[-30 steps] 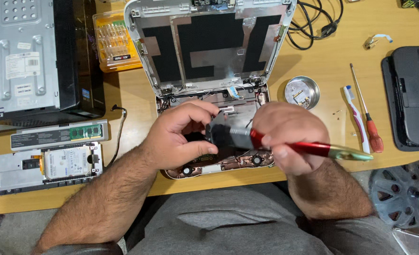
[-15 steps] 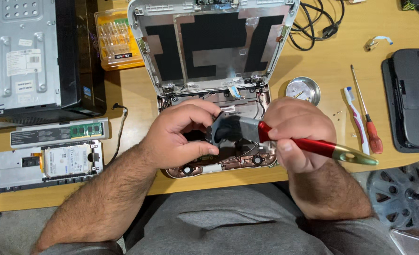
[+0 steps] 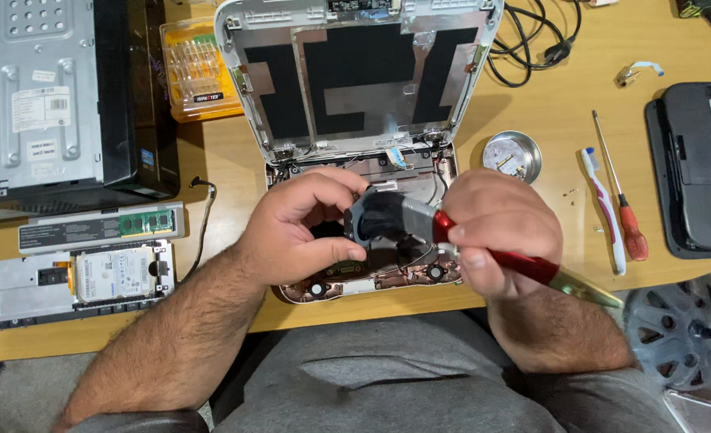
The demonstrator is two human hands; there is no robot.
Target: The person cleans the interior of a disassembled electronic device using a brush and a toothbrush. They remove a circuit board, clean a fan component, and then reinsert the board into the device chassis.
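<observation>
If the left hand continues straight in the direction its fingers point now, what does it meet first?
The left hand points right, so it would probably meet the grey-black part it already touches, then the right hand just behind. Depth is unclear.

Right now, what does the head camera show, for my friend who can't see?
Two hands, left and right, hold a dark part over an opened laptop on a wooden desk. The right hand also grips a red tool.
</observation>
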